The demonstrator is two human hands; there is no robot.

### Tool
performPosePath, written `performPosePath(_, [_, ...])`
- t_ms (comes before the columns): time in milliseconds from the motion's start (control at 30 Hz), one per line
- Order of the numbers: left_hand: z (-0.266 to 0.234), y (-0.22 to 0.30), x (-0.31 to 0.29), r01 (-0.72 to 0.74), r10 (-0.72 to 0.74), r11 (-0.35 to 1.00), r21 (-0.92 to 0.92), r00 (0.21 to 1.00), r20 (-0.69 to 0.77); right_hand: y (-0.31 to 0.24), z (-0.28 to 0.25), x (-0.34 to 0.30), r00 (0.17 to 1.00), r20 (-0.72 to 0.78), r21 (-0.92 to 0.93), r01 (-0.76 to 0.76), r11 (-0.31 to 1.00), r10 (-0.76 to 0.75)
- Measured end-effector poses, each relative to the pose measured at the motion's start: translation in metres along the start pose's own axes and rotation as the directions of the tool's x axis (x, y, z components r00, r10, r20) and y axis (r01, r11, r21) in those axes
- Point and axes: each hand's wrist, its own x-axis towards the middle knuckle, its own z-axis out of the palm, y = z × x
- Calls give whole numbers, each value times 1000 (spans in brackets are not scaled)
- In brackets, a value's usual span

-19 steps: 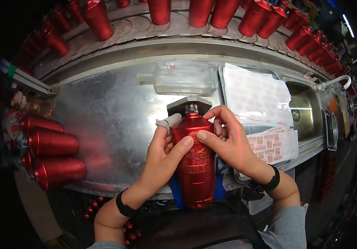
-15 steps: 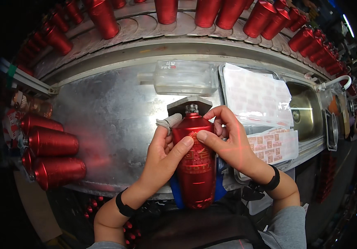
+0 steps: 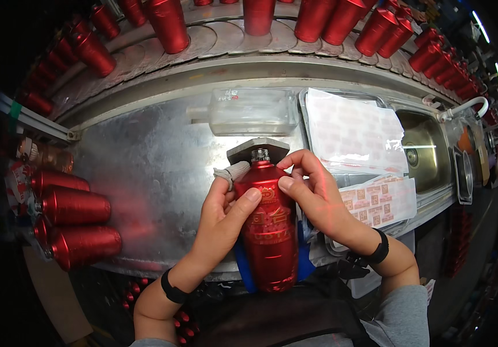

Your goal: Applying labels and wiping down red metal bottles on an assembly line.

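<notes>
A shiny red glass bottle with gold print and a clear, uncapped neck lies tilted in front of me. Its neck end is by a grey angled support, and its base lies over a blue cloth or pad. My left hand grips the bottle's left side, thumb on the print, with a whitish cover on one finger. At the right shoulder, my right hand is closed on the bottle, thumb and bent fingers against it. Whether something thin lies under those fingertips cannot be made out.
Beyond the metal worktop, a conveyor carries many red bottles. A clear rectangular bottle lies behind the support. Label sheets rest on a tray at right, beside a sink. Several red bottles lie at left.
Conveyor bottles have shifted right. My right thumb has slid off the bottle's emblem toward its right shoulder, so the emblem shows more. Both hands stay on the bottle.
</notes>
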Motion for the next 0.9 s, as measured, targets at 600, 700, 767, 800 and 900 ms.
performPosePath(600, [4, -2, 1, -33, 33, 999, 12, 999, -14, 4, 3, 7, 999, -48, -100, -3, 995, -2])
performPosePath(700, [5, -2, 1, -44, 44, 998, 37, 999, 3, 6, -1, 7, 999, -14, 69, -38, 997, 39])
performPosePath(767, [5, -1, 0, -29, 30, 999, 28, 999, -14, 8, -2, 5, 999, 7, 151, -52, 987, 51])
performPosePath(800, [6, -1, -1, -30, 31, 999, 28, 999, -14, 10, -2, 3, 1000, 7, 110, -27, 994, 26])
performPosePath(900, [7, 0, -2, -34, 34, 999, 2, 999, -14, 7, -1, -1, 1000, 10, 80, -11, 997, 10])
